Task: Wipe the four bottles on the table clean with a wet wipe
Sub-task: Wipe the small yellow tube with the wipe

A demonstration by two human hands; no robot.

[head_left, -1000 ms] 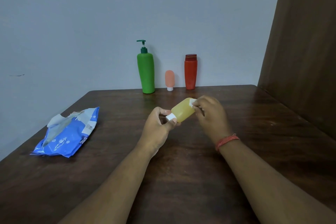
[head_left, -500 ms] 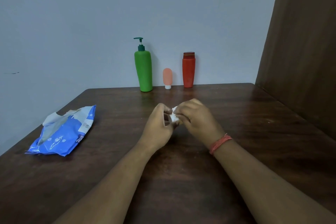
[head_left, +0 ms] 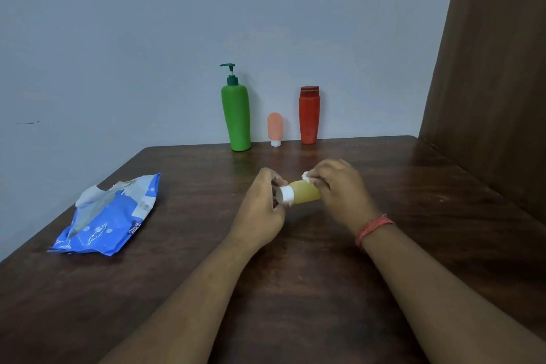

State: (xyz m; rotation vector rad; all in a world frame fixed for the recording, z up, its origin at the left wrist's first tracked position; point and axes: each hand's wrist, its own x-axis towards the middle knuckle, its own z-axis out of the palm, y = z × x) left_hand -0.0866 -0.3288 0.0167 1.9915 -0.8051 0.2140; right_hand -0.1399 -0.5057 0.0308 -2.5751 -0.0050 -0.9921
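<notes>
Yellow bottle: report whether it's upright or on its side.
On its side: the yellow bottle is held lengthwise between both hands above the table, white cap pointing left.

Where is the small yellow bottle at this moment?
In the head view, the yellow bottle is held sideways above mid-table: the left hand grips its white cap end, the right hand presses a wet wipe to its body.

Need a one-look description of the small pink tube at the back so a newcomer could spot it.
Start at the far edge of the dark wooden table, where three containers stand in a row against the blue-grey wall. The small pink tube is the middle one, between the tall green pump bottle and the red bottle. It is by far the shortest and stands upside down on its white cap.
</notes>
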